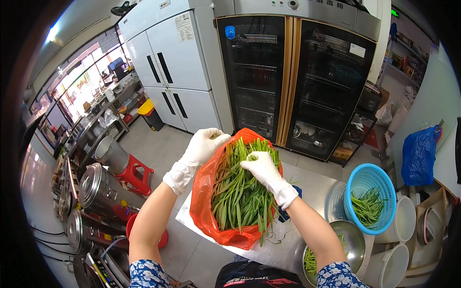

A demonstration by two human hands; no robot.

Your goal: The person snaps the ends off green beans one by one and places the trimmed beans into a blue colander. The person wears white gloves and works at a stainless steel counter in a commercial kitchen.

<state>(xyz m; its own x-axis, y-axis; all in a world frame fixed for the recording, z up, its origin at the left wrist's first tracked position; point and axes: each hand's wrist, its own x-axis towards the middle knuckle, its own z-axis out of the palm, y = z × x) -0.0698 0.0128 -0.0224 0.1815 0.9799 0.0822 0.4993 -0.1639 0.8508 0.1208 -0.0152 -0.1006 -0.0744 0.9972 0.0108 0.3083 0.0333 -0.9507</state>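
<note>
An orange-red plastic bag (202, 201) lies wide open on a stainless steel table (306, 180), full of long-leaved greens (239, 194) that look like water spinach. White gloves cover both hands. At the bag's far left rim, my left hand (209, 143) has its fingers curled, with thumb and fingers pinched at the plastic. My right hand (262, 169) is over the upper part of the bundle, thumb and forefinger pinching at the stems. A few loose leaves and stem bits lie on the metal by the bag's near right side.
On the table's right, a blue plastic basket (387, 194) holds leafy pieces, and a steel bowl (354, 234) holds cut stems. White buckets (405, 219) stand beyond. A disinfection cabinet (291, 90) and a refrigerator (180, 64) face me; steel urns (95, 187) stand left.
</note>
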